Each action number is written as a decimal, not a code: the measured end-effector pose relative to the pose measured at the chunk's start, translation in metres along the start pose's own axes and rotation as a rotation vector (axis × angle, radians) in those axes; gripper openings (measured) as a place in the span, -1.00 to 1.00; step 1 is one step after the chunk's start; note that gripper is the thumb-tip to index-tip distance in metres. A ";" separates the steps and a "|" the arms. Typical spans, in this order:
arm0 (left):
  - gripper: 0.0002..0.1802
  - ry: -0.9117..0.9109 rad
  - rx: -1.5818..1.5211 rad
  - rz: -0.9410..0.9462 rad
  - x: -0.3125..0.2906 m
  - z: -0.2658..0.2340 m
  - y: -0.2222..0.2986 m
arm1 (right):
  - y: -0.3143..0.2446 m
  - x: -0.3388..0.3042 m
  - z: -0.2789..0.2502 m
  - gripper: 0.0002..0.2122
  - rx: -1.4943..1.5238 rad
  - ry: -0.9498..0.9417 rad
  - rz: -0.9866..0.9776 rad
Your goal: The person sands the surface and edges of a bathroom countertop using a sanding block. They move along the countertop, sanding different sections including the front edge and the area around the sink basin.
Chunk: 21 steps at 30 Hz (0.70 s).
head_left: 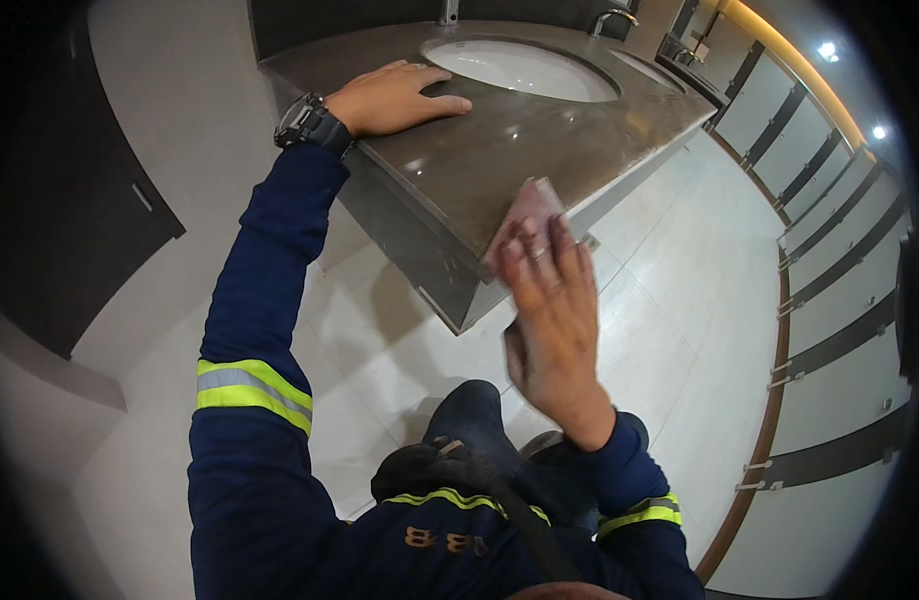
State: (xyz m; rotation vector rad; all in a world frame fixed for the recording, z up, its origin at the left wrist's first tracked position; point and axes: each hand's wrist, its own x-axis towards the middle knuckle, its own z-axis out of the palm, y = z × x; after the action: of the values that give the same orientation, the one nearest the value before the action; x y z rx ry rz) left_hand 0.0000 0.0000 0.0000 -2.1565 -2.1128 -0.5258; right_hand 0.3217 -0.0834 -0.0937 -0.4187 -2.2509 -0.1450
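Note:
My left hand rests flat on the grey-brown stone countertop, its thumb apart from the fingers and nothing in it. A dark watch is on that wrist. Around the near corner of the counter, my right hand presses a reddish flat piece of sandpaper with its fingertips. The piece lies along the counter's front edge, partly under the fingers. My right hand is slightly blurred, and a ring shows on it. Dust or pale marks run along the counter's right edge.
An oval white sink is set into the counter, with a second sink and a faucet behind. Toilet stall doors line the right side. A dark door stands at left. Pale tiles cover the floor.

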 end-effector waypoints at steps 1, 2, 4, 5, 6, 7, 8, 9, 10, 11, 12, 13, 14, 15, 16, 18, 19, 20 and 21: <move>-0.01 -0.004 0.007 0.000 0.001 0.001 0.000 | 0.007 0.002 -0.002 -0.09 -0.018 -0.004 0.047; -0.02 -0.008 0.014 -0.001 0.002 0.000 -0.001 | 0.012 0.006 -0.006 -0.10 -0.037 -0.003 0.144; -0.03 0.051 -0.010 0.012 0.006 -0.003 0.004 | 0.008 0.007 -0.003 -0.20 0.027 0.047 0.120; -0.04 0.042 -0.003 0.020 0.005 -0.004 0.004 | -0.005 0.005 0.006 -0.25 0.084 0.078 0.142; -0.05 0.041 -0.006 0.029 0.005 -0.003 0.003 | -0.024 0.005 0.004 -0.28 0.133 0.059 0.112; -0.05 0.041 -0.009 0.038 0.004 -0.001 0.002 | -0.021 0.002 0.002 -0.27 0.079 0.033 0.099; -0.06 0.041 -0.012 0.046 0.004 0.001 0.002 | -0.013 -0.001 0.000 -0.27 0.026 0.007 0.085; -0.06 0.039 -0.007 0.045 0.004 0.001 -0.001 | -0.003 -0.001 -0.002 -0.26 -0.025 -0.016 0.062; -0.07 0.042 -0.007 0.045 0.004 0.001 -0.002 | 0.009 0.002 -0.004 -0.24 -0.026 0.006 0.129; -0.08 0.046 -0.006 0.043 0.005 0.001 -0.004 | 0.021 0.008 -0.009 -0.08 -0.082 0.010 0.181; -0.07 0.050 -0.005 0.046 0.005 0.003 -0.004 | 0.016 0.007 -0.007 -0.08 0.001 0.047 0.182; -0.07 0.058 0.008 0.046 0.005 0.002 -0.003 | 0.009 0.007 -0.003 -0.08 0.090 0.094 0.178; -0.07 0.066 0.022 0.045 0.005 0.001 -0.002 | -0.011 0.006 0.001 -0.07 0.099 0.061 0.130; -0.07 0.055 0.013 0.049 0.005 0.000 -0.001 | -0.029 0.004 0.000 -0.07 0.103 0.020 0.086; -0.07 0.044 0.004 0.053 0.005 -0.002 0.000 | -0.030 0.002 -0.005 -0.05 0.047 -0.027 0.030; -0.06 0.029 -0.015 0.058 0.006 -0.002 0.003 | -0.005 0.003 -0.010 -0.17 0.015 -0.004 0.122; -0.06 0.025 -0.016 0.048 0.004 -0.003 0.002 | 0.010 0.007 -0.010 -0.23 0.008 0.012 0.161; -0.06 0.021 -0.017 0.038 0.002 -0.005 0.002 | 0.016 0.009 -0.008 -0.29 0.001 0.029 0.201; -0.06 0.032 -0.018 0.036 0.002 -0.003 0.002 | 0.013 0.010 -0.007 -0.28 0.025 0.023 0.183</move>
State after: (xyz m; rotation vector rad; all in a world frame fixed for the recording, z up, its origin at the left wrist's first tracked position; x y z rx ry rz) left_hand 0.0009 0.0013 0.0037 -2.1763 -2.0564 -0.5749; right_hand 0.3256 -0.0706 -0.0819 -0.6038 -2.1767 -0.0256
